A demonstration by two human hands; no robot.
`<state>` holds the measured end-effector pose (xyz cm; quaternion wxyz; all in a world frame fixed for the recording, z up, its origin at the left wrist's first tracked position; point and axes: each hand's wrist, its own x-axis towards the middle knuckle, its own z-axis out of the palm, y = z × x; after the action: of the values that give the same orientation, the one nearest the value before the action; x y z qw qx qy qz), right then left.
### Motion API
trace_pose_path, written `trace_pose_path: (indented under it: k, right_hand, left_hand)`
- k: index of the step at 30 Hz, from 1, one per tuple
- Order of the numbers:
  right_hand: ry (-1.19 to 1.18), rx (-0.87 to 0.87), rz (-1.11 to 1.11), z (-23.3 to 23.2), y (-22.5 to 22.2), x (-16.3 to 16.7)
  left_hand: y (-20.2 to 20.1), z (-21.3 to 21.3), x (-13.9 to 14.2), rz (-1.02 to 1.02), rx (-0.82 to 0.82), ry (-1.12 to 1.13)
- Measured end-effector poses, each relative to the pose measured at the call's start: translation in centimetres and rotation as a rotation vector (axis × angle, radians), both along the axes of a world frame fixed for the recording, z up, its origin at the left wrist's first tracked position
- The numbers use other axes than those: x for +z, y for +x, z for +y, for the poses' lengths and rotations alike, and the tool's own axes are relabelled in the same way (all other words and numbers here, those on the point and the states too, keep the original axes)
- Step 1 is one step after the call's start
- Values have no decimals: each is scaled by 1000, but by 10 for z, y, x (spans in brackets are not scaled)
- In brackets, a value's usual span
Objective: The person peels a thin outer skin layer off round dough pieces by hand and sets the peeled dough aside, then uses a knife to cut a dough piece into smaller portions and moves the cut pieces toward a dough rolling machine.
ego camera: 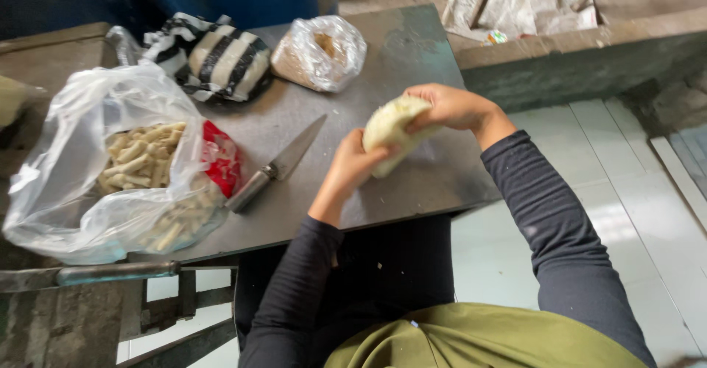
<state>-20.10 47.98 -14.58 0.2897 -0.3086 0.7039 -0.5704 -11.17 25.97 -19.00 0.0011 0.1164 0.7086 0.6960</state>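
A pale, rounded lump (390,128) that looks like dough or a peeled root is held above the dark table (412,51) by both hands. My left hand (352,167) grips it from below and the near side. My right hand (449,106) clasps its top from the far side. A knife (278,165) with a metal handle lies flat on the table just left of my left hand, blade pointing away to the upper right.
A big clear plastic bag (88,154) of several pale short sticks, with a red packet (221,162) inside, sits at the left. A black-and-white striped bag (217,58) and a clear bag of brownish grain (320,51) lie at the far side. The pale tiled floor (626,191) lies to the right.
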Motion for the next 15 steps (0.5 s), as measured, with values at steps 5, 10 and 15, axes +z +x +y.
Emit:
trace_pose_path:
  k: [5, 10, 15]
  right_hand:
    - [62, -305, -297, 8, 18, -3]
    - [252, -396, -168, -2, 39, 0]
    - [429, -540, 160, -5, 45, 4]
  left_hand:
    - [-18, -12, 26, -283, -68, -26]
    - [-15, -21, 44, -196, -29, -481]
    - [-5, -23, 39, -10, 79, -722]
